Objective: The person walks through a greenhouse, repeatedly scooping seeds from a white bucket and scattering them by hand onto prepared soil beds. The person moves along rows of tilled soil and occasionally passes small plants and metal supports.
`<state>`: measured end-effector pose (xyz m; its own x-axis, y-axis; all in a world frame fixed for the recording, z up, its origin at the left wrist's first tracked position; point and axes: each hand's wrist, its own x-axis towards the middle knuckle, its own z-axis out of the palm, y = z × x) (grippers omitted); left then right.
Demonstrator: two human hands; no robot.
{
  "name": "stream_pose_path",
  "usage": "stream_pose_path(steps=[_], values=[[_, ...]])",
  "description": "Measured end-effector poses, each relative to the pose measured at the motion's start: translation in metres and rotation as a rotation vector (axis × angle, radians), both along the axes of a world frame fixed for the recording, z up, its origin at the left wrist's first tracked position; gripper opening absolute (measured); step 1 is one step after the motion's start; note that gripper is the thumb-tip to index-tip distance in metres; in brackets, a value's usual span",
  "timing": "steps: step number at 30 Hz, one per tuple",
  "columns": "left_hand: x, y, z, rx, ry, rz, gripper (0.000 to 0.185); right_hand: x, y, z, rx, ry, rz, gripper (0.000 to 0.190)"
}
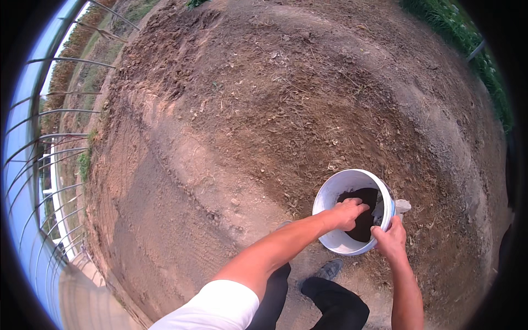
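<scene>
A white plastic bucket (330, 192) is held tilted in front of my legs, with dark brown granular material (363, 231) inside. My right hand (390, 237) grips the bucket's rim on the right side, thumb over the edge. My left hand (350, 212) reaches into the bucket just above the dark material, fingers partly spread; whether it holds any of the material I cannot tell. Something greyish lies inside against the right wall. A whitish crumpled piece (402, 206) shows just outside the bucket, beside my right hand.
Bare, uneven soil (185, 173) with dry straw and clods surrounds my feet. My shoe (330, 269) stands below the bucket. Curved metal hoops (74, 111) of a frame structure line the left side. Green grass (458, 37) borders the upper right.
</scene>
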<state>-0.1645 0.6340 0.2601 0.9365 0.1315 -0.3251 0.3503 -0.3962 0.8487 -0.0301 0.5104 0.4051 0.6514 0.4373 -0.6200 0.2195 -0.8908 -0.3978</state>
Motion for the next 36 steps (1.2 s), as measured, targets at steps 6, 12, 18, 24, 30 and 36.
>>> stream_pose_path(steps=[6,12,18,24,30,36], values=[[-0.120,0.054,0.116,-0.422,0.210,0.604,0.046,0.005,-0.011,0.071,0.081,0.121,-0.174,0.032],[-0.443,0.040,0.177,-0.096,0.730,1.029,0.038,-0.037,0.000,0.131,0.116,0.280,-0.323,0.030],[-0.670,0.000,0.279,-0.011,1.150,0.734,0.032,-0.049,0.012,0.211,0.026,0.132,-0.509,0.039],[-0.743,-0.007,0.359,-0.454,0.917,1.679,0.013,-0.065,0.072,0.257,-0.054,0.099,-0.562,0.032],[-0.757,0.035,0.385,-0.573,0.830,1.626,0.012,-0.111,0.167,0.258,-0.120,0.076,-0.497,0.031],[-0.785,0.143,0.401,-0.571,0.834,1.674,0.015,-0.144,0.266,0.210,-0.118,0.138,-0.507,0.031]])
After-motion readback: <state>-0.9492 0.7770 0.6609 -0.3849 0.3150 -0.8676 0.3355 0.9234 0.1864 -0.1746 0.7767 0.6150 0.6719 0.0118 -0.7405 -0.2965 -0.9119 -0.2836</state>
